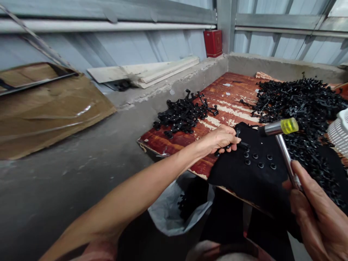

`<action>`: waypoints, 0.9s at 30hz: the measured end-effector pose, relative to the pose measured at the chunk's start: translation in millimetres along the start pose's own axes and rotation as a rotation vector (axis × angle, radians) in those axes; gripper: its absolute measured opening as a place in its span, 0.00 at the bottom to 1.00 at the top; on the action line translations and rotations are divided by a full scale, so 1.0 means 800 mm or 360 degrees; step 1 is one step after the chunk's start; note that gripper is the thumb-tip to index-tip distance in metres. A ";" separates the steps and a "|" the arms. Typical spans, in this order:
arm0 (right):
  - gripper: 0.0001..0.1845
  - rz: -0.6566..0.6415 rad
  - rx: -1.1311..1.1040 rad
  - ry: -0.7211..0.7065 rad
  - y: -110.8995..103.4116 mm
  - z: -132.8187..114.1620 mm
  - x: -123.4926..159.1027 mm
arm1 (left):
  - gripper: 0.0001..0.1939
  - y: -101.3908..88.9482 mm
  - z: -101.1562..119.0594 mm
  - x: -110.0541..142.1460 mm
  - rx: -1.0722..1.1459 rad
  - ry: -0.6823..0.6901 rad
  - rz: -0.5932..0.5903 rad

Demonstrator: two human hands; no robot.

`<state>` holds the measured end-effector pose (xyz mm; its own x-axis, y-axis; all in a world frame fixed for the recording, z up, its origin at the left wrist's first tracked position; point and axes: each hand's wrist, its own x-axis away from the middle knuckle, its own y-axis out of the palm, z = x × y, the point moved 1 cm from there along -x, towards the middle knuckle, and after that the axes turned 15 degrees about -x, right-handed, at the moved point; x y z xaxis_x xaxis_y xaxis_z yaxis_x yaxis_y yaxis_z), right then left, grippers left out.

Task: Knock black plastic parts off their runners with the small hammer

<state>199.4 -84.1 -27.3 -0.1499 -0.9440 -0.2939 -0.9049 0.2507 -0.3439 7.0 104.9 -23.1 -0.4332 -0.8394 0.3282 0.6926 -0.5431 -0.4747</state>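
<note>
My right hand (318, 214) is wrapped round the metal handle of a small hammer (282, 145) with a yellow tip, raised over a black cloth (252, 181). Several small black round pieces (259, 161) lie on that cloth. My left hand (221, 139) rests at the cloth's left edge, fingers curled on a small black plastic part (240, 145). A small heap of black plastic parts (182, 114) lies to the left on the worn red board (231, 98). A large heap (301, 105) lies at the right.
A bag holding black parts (187, 203) hangs below the board's front edge. A white basket (339, 132) stands at the far right. A red box (213, 42) sits on the concrete ledge. Cardboard (49, 108) and white boards (146, 72) lean at the left.
</note>
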 end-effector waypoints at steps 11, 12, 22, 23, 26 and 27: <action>0.35 -0.0120 0.0412 -0.0412 -0.007 -0.004 -0.004 | 0.12 0.006 -0.011 -0.006 0.0022 0.0078 -0.0015; 0.36 -0.0111 0.0473 -0.0408 -0.007 -0.002 -0.004 | 0.12 0.006 -0.011 -0.006 0.0012 0.0070 -0.0007; 0.34 -0.0341 0.0453 -0.0389 -0.011 0.014 -0.011 | 0.12 0.008 -0.011 -0.012 -0.0136 0.0037 0.0048; 0.33 -0.0395 0.0457 -0.0365 -0.011 0.014 -0.011 | 0.13 0.008 -0.012 -0.012 -0.0141 0.0028 0.0050; 0.33 -0.0330 0.0345 -0.0332 -0.009 0.016 -0.011 | 0.12 0.008 -0.011 -0.011 -0.0127 0.0031 0.0034; 0.33 -0.0284 0.0289 -0.0280 -0.008 0.017 -0.013 | 0.12 0.009 -0.010 -0.010 -0.0119 0.0036 0.0033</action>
<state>212.1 -73.1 -34.5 0.0905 -0.9290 -0.3588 -0.8225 0.1334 -0.5528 11.1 108.0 -35.7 -0.4330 -0.8502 0.2996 0.6569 -0.5252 -0.5410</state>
